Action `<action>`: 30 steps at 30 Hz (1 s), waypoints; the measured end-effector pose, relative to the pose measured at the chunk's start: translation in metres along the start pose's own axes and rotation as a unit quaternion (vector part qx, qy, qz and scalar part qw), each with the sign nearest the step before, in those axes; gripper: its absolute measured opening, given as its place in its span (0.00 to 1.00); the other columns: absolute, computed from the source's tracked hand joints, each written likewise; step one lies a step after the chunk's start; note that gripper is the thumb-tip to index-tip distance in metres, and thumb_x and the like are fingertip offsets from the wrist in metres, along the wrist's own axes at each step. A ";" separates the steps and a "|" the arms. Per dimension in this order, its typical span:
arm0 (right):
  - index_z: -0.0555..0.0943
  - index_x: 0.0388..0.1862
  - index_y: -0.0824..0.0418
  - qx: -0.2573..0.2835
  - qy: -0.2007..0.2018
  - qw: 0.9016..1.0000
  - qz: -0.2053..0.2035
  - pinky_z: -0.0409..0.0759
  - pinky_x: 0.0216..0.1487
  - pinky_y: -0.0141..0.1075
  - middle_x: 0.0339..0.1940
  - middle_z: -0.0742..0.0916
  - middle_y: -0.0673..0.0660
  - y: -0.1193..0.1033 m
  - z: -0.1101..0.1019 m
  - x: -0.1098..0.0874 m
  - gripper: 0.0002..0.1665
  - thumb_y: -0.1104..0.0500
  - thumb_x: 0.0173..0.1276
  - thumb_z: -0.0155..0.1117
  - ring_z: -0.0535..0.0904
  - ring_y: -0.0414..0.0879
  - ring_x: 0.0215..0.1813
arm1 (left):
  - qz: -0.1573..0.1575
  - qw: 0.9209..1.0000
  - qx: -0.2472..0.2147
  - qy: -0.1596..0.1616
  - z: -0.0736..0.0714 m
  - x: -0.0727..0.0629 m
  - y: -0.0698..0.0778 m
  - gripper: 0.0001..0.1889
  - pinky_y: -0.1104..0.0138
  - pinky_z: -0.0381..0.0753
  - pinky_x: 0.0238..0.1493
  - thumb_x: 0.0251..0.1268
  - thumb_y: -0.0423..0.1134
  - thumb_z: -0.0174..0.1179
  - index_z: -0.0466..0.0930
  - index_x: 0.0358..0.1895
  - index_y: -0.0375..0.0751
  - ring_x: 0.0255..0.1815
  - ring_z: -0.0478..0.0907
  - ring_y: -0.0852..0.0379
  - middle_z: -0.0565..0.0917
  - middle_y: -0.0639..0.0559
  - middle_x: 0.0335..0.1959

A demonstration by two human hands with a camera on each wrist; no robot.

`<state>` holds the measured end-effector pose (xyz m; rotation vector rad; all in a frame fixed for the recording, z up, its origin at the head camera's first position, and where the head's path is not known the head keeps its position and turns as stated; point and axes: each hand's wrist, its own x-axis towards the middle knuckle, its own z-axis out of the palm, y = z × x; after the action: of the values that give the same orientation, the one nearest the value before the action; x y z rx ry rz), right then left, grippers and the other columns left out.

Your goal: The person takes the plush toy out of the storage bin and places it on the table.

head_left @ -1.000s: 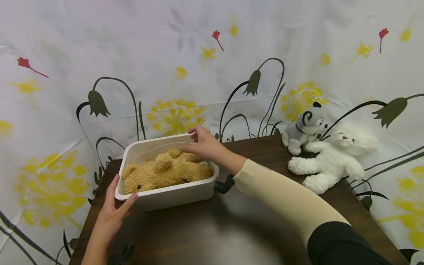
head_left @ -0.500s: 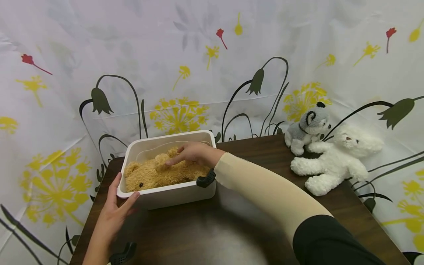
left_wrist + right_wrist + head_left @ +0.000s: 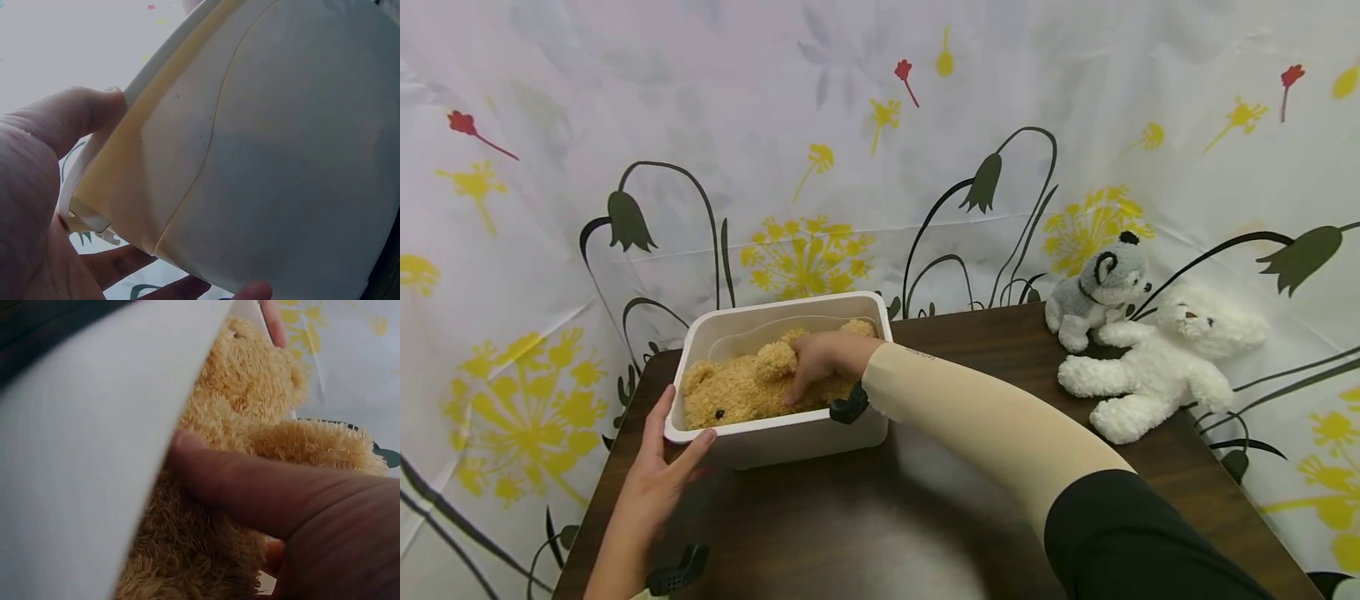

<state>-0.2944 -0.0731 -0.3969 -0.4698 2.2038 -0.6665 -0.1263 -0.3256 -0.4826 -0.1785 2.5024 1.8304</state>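
Note:
A white plastic bin [image 3: 805, 442] stands on the dark table, tilted slightly in the head view. A golden-brown teddy bear [image 3: 730, 387] lies on its back inside, its head toward the left end. My left hand [image 3: 655, 479] grips the bin's left end, thumb at the rim and fingers beneath in the left wrist view. Inside the bin, my right hand [image 3: 827, 357] grips the bear around its body. The thumb [image 3: 225, 478] crosses the bear's front in the right wrist view, and the other fingers are mostly hidden behind the fur.
To the right on the table [image 3: 970, 350] sit a grey-and-white plush dog [image 3: 1101, 283] and, beside it, a white plush bear [image 3: 1165, 358] leaning back. A flower-printed curtain [image 3: 850, 150] hangs behind the table.
My right hand has come down from above the bin's right end onto the bear and closed around its body. The left hand keeps its hold on the bin.

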 end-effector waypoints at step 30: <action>0.68 0.85 0.49 0.101 0.166 0.972 -0.131 0.80 0.77 0.50 0.86 0.72 0.55 0.039 -0.052 -0.042 0.55 0.42 0.64 0.85 0.69 0.54 0.84 | -0.003 1.000 -0.011 -0.005 -0.001 0.001 0.000 0.53 0.60 0.92 0.51 0.85 0.44 0.61 0.26 0.89 0.74 0.81 0.58 0.29 0.34 0.37 0.92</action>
<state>-0.3121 -0.0041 -0.3660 -0.5838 2.3691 -1.1738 -0.1270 -0.3266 -0.4825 -0.1770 2.4746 1.8522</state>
